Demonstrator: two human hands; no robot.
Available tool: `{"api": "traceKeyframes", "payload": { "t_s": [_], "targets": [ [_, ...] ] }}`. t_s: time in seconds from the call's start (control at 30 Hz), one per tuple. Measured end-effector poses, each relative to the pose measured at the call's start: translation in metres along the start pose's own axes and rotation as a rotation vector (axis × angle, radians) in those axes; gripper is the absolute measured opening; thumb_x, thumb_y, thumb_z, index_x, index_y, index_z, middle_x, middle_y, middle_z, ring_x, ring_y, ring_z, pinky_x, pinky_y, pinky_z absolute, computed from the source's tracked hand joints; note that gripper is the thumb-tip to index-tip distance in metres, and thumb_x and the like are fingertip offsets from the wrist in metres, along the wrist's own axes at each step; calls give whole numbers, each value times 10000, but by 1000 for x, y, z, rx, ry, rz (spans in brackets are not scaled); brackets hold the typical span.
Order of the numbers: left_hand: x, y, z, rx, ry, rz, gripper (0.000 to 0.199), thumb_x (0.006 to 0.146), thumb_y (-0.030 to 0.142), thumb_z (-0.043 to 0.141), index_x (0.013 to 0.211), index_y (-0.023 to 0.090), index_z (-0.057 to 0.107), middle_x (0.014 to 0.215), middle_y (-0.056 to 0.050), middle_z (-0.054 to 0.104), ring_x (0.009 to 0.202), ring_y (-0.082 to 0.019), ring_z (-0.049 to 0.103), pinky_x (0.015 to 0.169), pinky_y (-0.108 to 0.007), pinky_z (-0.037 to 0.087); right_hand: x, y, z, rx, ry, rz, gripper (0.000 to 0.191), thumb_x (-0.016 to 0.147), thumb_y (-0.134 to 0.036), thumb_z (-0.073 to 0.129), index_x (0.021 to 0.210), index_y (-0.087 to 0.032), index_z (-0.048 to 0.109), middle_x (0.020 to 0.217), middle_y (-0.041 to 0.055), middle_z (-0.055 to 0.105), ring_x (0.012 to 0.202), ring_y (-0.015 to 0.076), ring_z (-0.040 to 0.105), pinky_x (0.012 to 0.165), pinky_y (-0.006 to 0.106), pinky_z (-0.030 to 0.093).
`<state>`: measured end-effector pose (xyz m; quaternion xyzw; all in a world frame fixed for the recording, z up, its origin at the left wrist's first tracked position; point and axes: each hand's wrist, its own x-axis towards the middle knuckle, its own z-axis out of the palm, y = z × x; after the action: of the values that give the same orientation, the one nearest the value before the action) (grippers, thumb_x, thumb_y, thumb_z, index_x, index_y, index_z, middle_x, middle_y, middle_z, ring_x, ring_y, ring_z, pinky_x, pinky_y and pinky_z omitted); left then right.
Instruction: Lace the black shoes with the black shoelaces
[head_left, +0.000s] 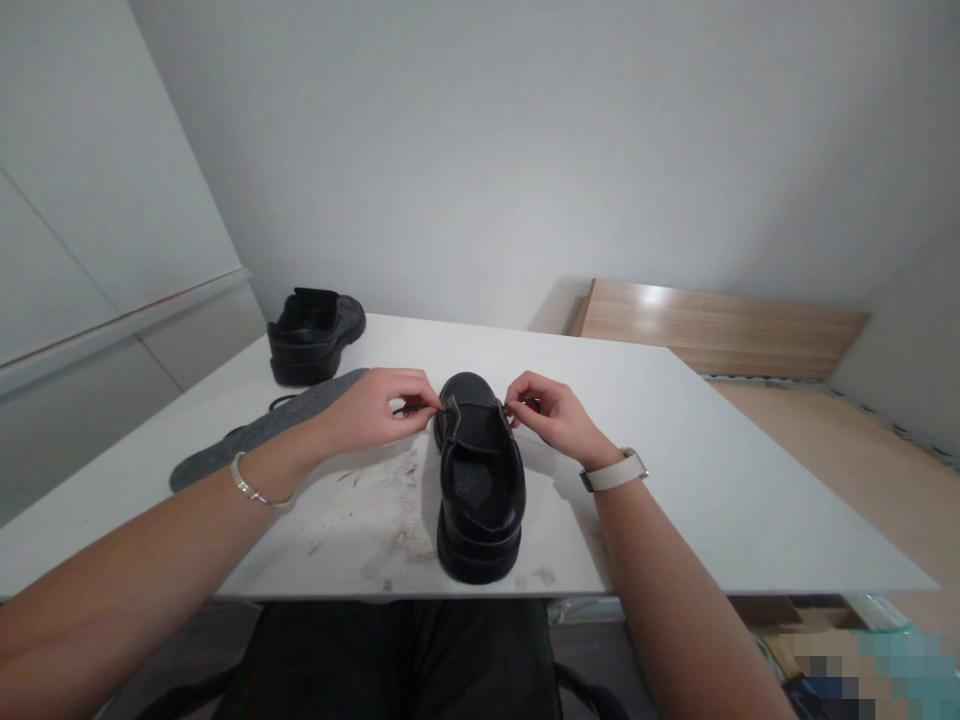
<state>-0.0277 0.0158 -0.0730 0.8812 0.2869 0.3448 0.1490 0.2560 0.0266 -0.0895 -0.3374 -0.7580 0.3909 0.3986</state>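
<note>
While two bare hands work at its lacing, one black near shoe [480,500] stands upright on the white bench [720,500], its toe pointing away from the person and its heel close to the bench's front edge. To the left of the near shoe, the left hand [379,408] has its thumb and index finger pinched together on a thin black lace [409,408] beside the opening. To its right, the right hand [551,412] pinches at the opposite side of the opening; what lies between those fingers is small and dark, probably lace too. One bracelet [246,482] circles the left wrist and one pale-banded watch [616,472] the right.

Farther back and left of the near shoe sits one more black shoe [306,345], making two in all. Between the two shoes, a long grey flat piece [262,432] lies partly under the left forearm, with a thin black loop [282,401] at its far edge. Dark smudges [401,535] mark the surface left of the near shoe. Beyond it to the right is one wood-grained board [712,325].
</note>
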Motion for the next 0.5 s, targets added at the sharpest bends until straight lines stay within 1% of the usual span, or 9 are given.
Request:
{"api": "traceKeyframes", "payload": {
  "t_s": [0.23,0.5],
  "targets": [
    [0,3,3,77,18,1,134,902,203,604,834,148,705,758,-34,663,681,-123,589,649,-240,448,-2,-8,2,-28,-8,-49,187,886,-351,652,883,-166,622,877,41,618,771,134,588,698,287,521],
    [0,14,3,249,13,100,160,936,188,546,877,149,689,791,-42,660,710,-134,599,659,-244,444,-4,-20,3,-54,-22,-68,168,880,-332,647,853,-170,611,851,43,619,768,140,566,658,274,478]
  ]
}}
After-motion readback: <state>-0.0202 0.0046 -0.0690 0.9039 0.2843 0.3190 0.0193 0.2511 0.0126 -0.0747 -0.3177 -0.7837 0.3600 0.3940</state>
